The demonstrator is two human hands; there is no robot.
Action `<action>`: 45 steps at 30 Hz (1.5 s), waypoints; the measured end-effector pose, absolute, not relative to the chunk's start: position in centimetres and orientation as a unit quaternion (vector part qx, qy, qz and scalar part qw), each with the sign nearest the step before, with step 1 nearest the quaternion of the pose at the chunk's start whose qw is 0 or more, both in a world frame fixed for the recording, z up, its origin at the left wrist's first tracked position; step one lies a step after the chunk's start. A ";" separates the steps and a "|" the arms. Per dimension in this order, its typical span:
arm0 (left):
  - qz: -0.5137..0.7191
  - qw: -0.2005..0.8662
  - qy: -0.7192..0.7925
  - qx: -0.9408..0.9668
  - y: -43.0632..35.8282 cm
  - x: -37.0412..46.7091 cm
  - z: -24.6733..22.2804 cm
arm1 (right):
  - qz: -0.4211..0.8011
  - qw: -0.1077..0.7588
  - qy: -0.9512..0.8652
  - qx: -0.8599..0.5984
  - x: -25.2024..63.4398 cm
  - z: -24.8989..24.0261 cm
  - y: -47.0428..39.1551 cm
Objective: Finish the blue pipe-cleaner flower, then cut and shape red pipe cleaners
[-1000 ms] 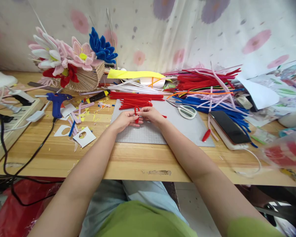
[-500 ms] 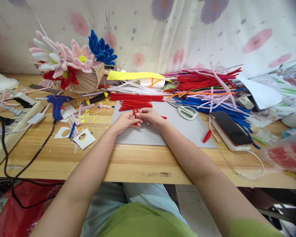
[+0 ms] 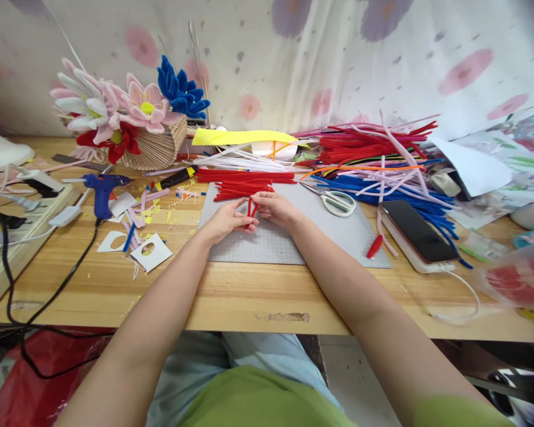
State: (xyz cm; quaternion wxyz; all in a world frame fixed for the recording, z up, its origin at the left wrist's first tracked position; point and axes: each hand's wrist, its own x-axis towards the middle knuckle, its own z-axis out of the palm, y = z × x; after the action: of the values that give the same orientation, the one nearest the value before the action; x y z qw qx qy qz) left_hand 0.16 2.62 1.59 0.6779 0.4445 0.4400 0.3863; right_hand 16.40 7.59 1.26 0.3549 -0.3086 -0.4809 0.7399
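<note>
Over the grey cutting mat (image 3: 258, 246), a short bent red pipe cleaner (image 3: 250, 209) is pinched between my two hands. My left hand (image 3: 229, 220) grips its lower part with fingertips closed. Its upper end is between the thumb and fingers of my right hand (image 3: 273, 209). The bend now looks like a narrow, pointed loop. Just beyond my fingers lie short cut red pipe cleaners (image 3: 240, 190), with longer red pipe cleaners (image 3: 244, 176) behind them. Scissors (image 3: 336, 201) with pale handles rest at the mat's far right.
A blue glue gun (image 3: 101, 193), paper scraps and a power strip (image 3: 26, 237) are on the left. Fuzzy flowers (image 3: 146, 107) stand behind. To the right are a phone (image 3: 420, 231), a small red petal (image 3: 374, 247) and heaped blue pipe cleaners (image 3: 409, 204).
The red pipe cleaner has gone from a rounded, crossed loop to a narrower, straighter-sided bend. Both hands stay in nearly the same place, still pinching it.
</note>
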 end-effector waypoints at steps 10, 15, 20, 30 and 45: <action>0.416 0.667 0.454 0.420 2.4 0.7 2.3 | 0.706 0.454 -0.413 -0.355 14.5 0.4 7.4; 0.412 0.727 0.396 0.380 2.6 0.4 2.1 | 0.766 0.394 -0.421 -0.284 15.4 0.6 7.3; 0.402 0.767 0.375 0.332 2.8 0.1 2.2 | 0.789 0.394 -0.391 -0.265 15.1 0.7 7.2; 0.392 0.780 0.370 0.318 2.7 0.5 2.1 | 0.786 0.435 -0.334 -0.285 14.7 0.8 7.4; 0.396 0.719 0.426 0.381 2.3 0.9 2.5 | 0.746 0.463 -0.360 -0.315 15.1 1.2 7.6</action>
State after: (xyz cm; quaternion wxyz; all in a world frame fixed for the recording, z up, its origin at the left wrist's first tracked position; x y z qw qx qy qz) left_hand 0.90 2.30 2.48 0.7191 0.3808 0.4256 0.3960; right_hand 15.15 7.56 1.20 0.4628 -0.3150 -0.3599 0.7464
